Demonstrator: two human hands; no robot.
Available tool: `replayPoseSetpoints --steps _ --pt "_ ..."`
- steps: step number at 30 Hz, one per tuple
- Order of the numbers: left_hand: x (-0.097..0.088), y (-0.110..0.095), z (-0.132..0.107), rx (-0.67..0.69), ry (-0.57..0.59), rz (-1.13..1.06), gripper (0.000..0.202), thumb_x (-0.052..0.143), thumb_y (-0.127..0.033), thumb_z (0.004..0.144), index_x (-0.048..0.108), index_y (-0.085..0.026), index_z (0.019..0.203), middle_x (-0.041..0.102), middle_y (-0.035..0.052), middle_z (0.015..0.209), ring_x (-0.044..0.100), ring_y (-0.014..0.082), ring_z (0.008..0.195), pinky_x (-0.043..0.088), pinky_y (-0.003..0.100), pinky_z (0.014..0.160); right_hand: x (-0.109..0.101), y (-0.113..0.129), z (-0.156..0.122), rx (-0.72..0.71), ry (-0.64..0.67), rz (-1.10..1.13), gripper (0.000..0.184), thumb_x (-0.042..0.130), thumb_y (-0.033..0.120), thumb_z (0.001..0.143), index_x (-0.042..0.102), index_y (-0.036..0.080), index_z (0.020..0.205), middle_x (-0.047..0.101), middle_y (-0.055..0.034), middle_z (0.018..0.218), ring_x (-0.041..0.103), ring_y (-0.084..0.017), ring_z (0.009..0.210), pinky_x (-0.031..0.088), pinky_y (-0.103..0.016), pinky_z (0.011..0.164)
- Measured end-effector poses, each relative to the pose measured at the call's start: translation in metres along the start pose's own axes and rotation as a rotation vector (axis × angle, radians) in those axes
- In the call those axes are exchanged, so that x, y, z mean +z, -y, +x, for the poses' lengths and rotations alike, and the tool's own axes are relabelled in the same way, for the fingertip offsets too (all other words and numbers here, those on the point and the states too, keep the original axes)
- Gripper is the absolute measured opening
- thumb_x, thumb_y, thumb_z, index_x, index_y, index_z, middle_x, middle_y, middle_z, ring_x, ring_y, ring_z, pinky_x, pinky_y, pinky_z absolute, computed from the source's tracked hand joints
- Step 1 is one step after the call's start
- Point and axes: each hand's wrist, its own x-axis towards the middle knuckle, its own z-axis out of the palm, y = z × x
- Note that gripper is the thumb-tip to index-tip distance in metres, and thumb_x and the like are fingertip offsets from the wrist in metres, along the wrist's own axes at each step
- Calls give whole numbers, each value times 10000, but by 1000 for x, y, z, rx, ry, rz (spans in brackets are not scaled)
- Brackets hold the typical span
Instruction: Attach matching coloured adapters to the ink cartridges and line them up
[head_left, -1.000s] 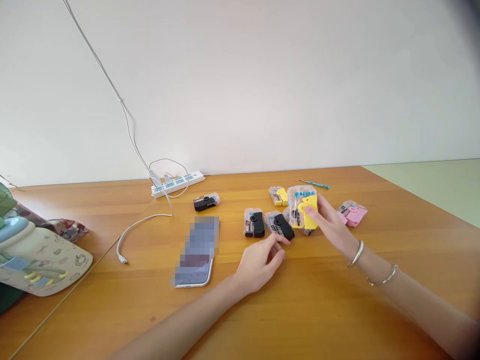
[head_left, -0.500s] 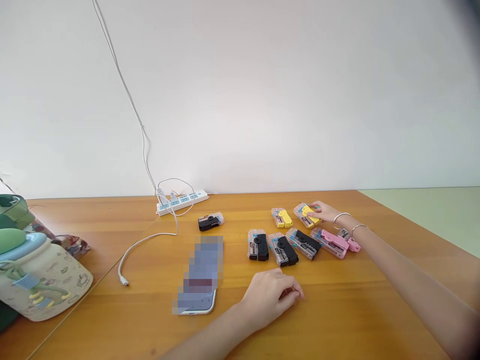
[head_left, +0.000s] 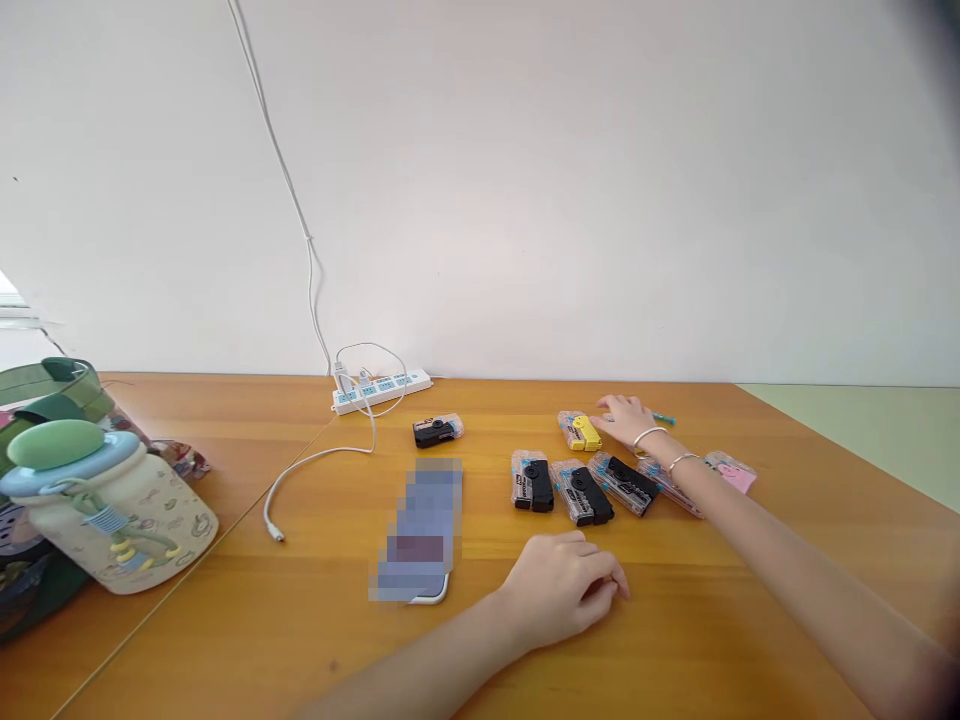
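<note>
Right hand [head_left: 628,420] sat beside yellow rectangular block in clear plastic [head_left: 585,432], grip hidden, couldn't tell; light touch seemed best. Left hand [head_left: 559,588] lay relaxed, empty.

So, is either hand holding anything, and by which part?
The left hand holds nothing visible. Whether the right hand grips anything cannot be told; its palm is hidden.

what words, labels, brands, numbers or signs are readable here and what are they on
No word or number can be read.
Black plastic gadgets in clear packs: printed labels, too small and blurred.
Yellow plastic gadget in a clear pack: print too small.
White-edged phone: screen pixelated.
Cream bottle with green lid: little drawings, no legible lettering.
</note>
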Motion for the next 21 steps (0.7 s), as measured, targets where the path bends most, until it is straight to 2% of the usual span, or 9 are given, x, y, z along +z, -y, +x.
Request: replayPoseSetpoints --steps 1,5,9,12,14,17,18,21 --pt "0 -1 0 -1 -1 11 179 473 -151 829 625 -227 884 696 -32 789 602 131 717 390 206 635 10 6 2 48 11 -114 298 535 310 888 541 170 1150 560 -78 1178 579 -203 990 494 -418 826" --pt "1 -1 0 -2 -9 40 163 471 -167 826 613 -227 880 698 -31 811 613 130 714 380 206 604 43 28 4 122 51 -432 317 542 319 883 535 162 1158 564 -78 1170 581 -208 990 494 -425 825" --pt "4 -1 -1 -25 -25 33 148 477 -164 808 598 -228 863 695 -42 801 612 123 705 366 202 584 50 42 -3 56 46 -566 297 558 304 864 548 144 1114 574 -90 1132 588 -216 957 485 -421 812" --pt "2 -1 -1 -90 -36 -40 159 471 -172 811 598 -246 872 688 -50 805 608 125 715 367 201 594 40 51 -17 -94 28 -548 256 544 225 819 537 158 1067 565 -109 1130 590 -242 969 472 -376 793" --pt "-1 0 0 -192 -38 -157 179 442 -185 839 593 -258 902 675 -53 780 595 121 682 372 202 594 30 57 -36 -218 16 -509 299 512 220 820 487 202 1117 529 -81 1209 555 -223 1057 472 -329 806" --pt "-2 3 1 -358 -94 -425 207 353 -234 904 535 -247 1002 641 -46 721 564 119 631 396 212 616 17 63 -78 -372 -6 -463 331 523 251 815 447 229 1136 479 -59 1290 480 -201 1166 434 -321 914" --pt "-1 5 1 -396 -133 -517 212 326 -265 922 503 -236 1034 631 -40 724 553 120 623 408 220 629 15 64 -94 -482 -46 -419 332 516 236 817 443 219 1140 485 -75 1284 487 -206 1158 434 -335 921" --pt "5 9 0 -443 -245 -693 250 322 -377 934 431 -209 1084 602 -14 785 525 125 628 426 239 642 15 62 -137 -657 -167 -389 350 514 193 823 436 207 1164 506 -99 1251 487 -226 1148 440 -367 917"
